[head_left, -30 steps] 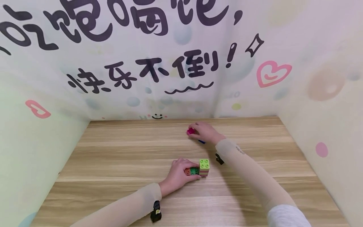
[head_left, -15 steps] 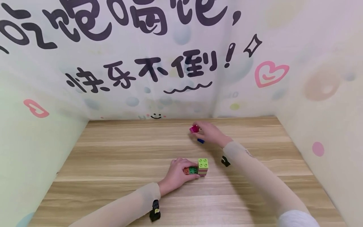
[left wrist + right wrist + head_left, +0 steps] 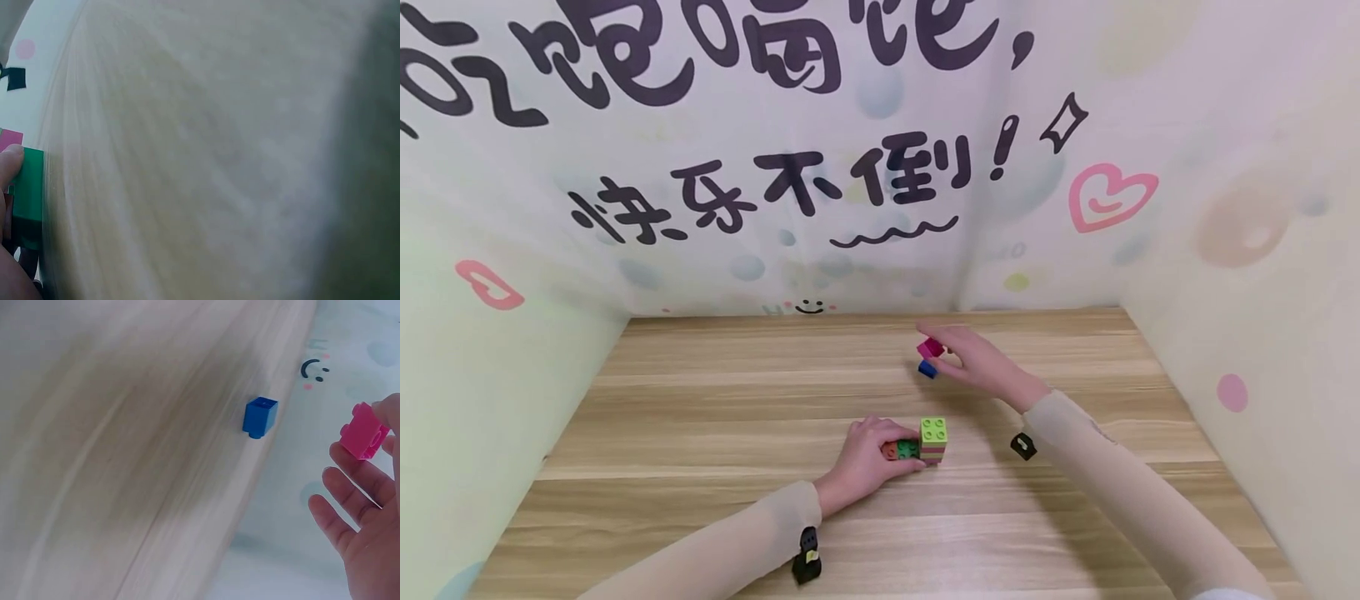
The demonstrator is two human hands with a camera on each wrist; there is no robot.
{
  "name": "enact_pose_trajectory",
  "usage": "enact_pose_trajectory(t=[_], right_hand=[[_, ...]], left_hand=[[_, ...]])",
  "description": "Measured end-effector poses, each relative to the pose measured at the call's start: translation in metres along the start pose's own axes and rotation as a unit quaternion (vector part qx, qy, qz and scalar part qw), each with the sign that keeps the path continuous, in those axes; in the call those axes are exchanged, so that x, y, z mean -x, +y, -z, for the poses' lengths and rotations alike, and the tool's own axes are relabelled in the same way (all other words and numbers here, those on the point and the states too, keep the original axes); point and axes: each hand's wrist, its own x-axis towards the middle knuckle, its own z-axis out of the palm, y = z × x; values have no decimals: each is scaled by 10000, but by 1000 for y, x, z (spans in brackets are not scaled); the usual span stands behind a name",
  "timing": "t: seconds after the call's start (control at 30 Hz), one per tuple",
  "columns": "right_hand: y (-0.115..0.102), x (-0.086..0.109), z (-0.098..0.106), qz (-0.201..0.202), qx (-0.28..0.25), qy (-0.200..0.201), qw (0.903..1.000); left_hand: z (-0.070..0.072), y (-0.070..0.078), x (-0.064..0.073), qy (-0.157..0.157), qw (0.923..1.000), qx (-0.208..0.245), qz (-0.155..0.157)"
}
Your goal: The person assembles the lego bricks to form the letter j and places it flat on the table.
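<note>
My left hand (image 3: 863,462) holds a low joined row of toy building bricks, with an orange-brown brick (image 3: 890,451) near the palm and a green brick (image 3: 907,450) beyond it. At the row's far end, by the fingertips, rises a stack (image 3: 933,440) with a lime-green top and pinkish layers. The left wrist view has only the green brick (image 3: 28,194) and a bit of the hand at its edge. Between thumb and forefinger, my right hand (image 3: 981,360) pinches a pink brick (image 3: 362,432) above the table. Below it a small blue brick (image 3: 260,417) lies on its side.
The wood-grain table (image 3: 722,383) ends at a printed white backdrop (image 3: 820,275) behind, with pale walls on both sides. Dark wrist cameras sit at the left sleeve (image 3: 807,557) and the right sleeve (image 3: 1023,446).
My right hand has drawn back to the right with the pink brick, which has turned a little. More of the blue brick shows now. The left hand keeps its hold in place.
</note>
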Motion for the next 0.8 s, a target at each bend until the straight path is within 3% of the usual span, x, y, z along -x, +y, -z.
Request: enact_pose_trajectory(t=[0.27,0.5,0.8], right_hand=[[-11,20,4,186,17,298,9994],[-20,36,7,345,-552,438,9969],[-41,58,13,228,-868,552,9944]], left_hand=[[1,-2,0,-43,10000,-6,47],[0,-2,1,-61,10000,-41,38],[1,-2,0,-107,9999,22,75]])
